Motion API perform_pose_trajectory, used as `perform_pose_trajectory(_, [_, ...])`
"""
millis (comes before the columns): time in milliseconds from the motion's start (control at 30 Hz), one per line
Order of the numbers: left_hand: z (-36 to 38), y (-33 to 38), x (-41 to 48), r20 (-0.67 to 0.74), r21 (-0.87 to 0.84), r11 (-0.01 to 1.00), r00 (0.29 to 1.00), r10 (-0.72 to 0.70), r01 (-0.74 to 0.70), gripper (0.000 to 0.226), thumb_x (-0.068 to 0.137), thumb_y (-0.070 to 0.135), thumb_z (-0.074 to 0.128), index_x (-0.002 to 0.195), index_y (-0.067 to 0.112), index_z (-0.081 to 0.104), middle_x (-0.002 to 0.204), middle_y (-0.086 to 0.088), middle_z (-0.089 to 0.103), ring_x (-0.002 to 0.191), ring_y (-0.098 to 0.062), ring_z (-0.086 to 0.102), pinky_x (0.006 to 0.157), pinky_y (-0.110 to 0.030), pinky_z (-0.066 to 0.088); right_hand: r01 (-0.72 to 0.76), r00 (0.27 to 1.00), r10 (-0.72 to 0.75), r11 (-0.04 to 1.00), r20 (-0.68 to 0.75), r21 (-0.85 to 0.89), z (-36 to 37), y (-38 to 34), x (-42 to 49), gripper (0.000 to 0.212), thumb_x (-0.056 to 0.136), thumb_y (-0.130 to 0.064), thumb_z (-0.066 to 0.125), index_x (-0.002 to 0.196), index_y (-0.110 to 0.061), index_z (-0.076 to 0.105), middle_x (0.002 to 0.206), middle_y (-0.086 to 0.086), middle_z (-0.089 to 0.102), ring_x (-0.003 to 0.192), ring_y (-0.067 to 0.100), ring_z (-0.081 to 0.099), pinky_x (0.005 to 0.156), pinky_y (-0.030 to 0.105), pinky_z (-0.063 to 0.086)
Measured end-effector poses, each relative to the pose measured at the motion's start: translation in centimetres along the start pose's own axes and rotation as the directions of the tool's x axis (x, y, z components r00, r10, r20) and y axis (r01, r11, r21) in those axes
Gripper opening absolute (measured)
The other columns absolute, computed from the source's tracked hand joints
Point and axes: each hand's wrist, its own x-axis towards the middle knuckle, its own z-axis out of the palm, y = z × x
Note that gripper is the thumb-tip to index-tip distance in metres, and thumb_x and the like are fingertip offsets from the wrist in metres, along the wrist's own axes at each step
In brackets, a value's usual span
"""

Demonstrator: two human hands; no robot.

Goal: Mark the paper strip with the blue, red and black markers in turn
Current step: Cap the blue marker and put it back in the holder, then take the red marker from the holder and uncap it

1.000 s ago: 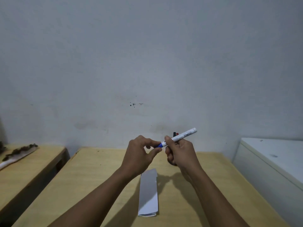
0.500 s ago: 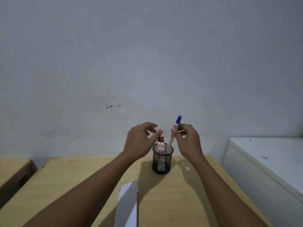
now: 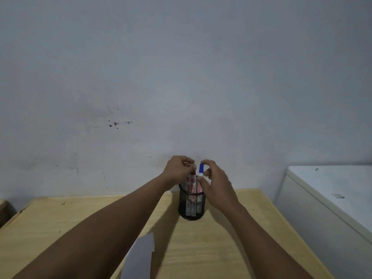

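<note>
Holder: we log one black mesh pen cup [image 3: 191,206] standing upright on the wooden worktop [image 3: 201,248], near its far edge by the wall.
Blue marker: we find the blue marker [image 3: 201,169] upright in the cup, cap end up, on the cup's right side.
Red marker: we note the red marker [image 3: 192,181] standing in the cup just left of the blue one; a second marker beside it is too hidden for us to name its colour.
Right hand: our right hand [image 3: 216,185] has its fingers loosely curled about the blue cap; blur keeps us from telling whether they grip it.
Left hand: our left hand [image 3: 179,171] pinches its fingers closed on the red marker's top.
Paper strip: we list the white paper strip [image 3: 141,256] lying flat on the worktop, nearer us, well apart from the cup, partly behind the left forearm.
</note>
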Motion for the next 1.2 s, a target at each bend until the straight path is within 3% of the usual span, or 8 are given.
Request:
perform_pose_trajectory(100, [0.2,-0.1,0.0,-0.020,-0.081,0.997,1.000,0.004,-0.006,0.031,0.090,0.018,0.068,0.120,0.009,0.067,0.112,-0.016,0.070,0.102,-0.029,0.067,0.092,-0.047,0.056,-0.029,0.999,0.028,0.999,-0.015,-0.035,0.5,0.5,0.1,0.036,0.100,-0.032,0.051,0.136,-0.030,0.049,0.125,0.001,0.050,0.119,0.020,0.052,0.096,0.050,0.049])
perform_pose_trajectory(433, [-3.5,4.5,-1.7,-0.211,-0.126,0.973,0.964,0.162,-0.191,0.006,0.086,0.028,0.074,0.086,0.034,0.074,0.087,0.012,0.077,0.095,-0.012,0.071,0.099,-0.053,0.048,-0.041,0.988,0.052,0.996,-0.144,0.076,-1.7,-2.2,-0.5,0.041,0.099,-0.037,0.053,0.139,-0.035,0.049,0.134,-0.005,0.052,0.126,0.015,0.049,0.100,0.049,0.049])
perform_pose_trajectory(667, [-10.9,8.9,-7.8,-0.349,-0.324,0.905,0.924,0.155,-0.274,0.011,0.091,0.015,0.070,0.098,0.009,0.076,0.090,-0.004,0.076,0.083,-0.004,0.066,0.073,-0.018,0.046,-0.049,0.996,0.021,0.931,0.083,0.361,-3.5,-9.7,-2.4,0.031,0.092,-0.032,0.069,0.122,-0.025,0.064,0.099,-0.001,0.074,0.089,0.012,0.069,0.080,0.035,0.059])
perform_pose_trajectory(767, [-14.1,8.0,-11.0,-0.407,-0.401,0.884,0.911,0.063,-0.241,0.008,0.090,0.019,0.071,0.092,0.013,0.076,0.084,0.001,0.072,0.081,-0.013,0.061,0.071,-0.024,0.046,-0.081,0.996,0.086,0.741,0.025,0.666,-3.7,-13.1,-4.0,0.018,0.094,-0.012,0.069,0.111,-0.008,0.071,0.093,0.015,0.077,0.077,0.017,0.070,0.069,0.029,0.055])
perform_pose_trajectory(867, [-16.0,6.2,-14.2,-0.397,-0.456,0.873,0.917,-0.024,-0.175,0.008,0.088,0.024,0.074,0.087,0.016,0.077,0.082,0.002,0.075,0.084,-0.021,0.061,0.075,-0.030,0.046,-0.132,0.977,0.201,0.301,0.073,0.944,-3.3,-16.2,-5.7,0.014,0.092,-0.011,0.070,0.103,-0.002,0.072,0.086,0.013,0.072,0.074,0.021,0.070,0.070,0.032,0.060])
perform_pose_trajectory(933, [-16.3,5.5,-16.4,-0.352,-0.474,0.872,0.934,-0.057,-0.126,0.011,0.087,0.027,0.075,0.089,0.017,0.077,0.087,0.003,0.077,0.087,-0.020,0.064,0.082,-0.035,0.043,-0.149,0.967,0.224,0.113,0.120,0.982,-2.6,-18.4,-6.8,0.014,0.091,-0.010,0.071,0.103,-0.002,0.071,0.082,0.009,0.071,0.072,0.021,0.068,0.073,0.034,0.060])
perform_pose_trajectory(1133, [-17.3,5.2,-20.1,-0.280,-0.622,0.783,0.937,-0.210,-0.011,0.017,0.085,0.032,0.075,0.093,0.017,0.078,0.091,0.007,0.079,0.098,-0.015,0.064,0.085,-0.042,0.041,-0.194,0.966,0.163,-0.042,0.199,0.980,-1.3,-22.7,-9.1,0.007,0.089,-0.005,0.071,0.094,0.000,0.071,0.075,0.011,0.074,0.063,0.019,0.071,0.064,0.028,0.062])
perform_pose_trajectory(1200, [-17.5,5.2,-20.8,-0.252,-0.619,0.785,0.946,-0.205,0.006,0.018,0.085,0.034,0.075,0.093,0.018,0.078,0.090,0.008,0.079,0.099,-0.014,0.064,0.089,-0.044,0.041,-0.192,0.976,0.112,0.020,0.189,0.981,-1.2,-23.3,-9.6,0.005,0.090,-0.004,0.070,0.093,0.000,0.071,0.077,0.013,0.075,0.067,0.020,0.072,0.070,0.029,0.063])
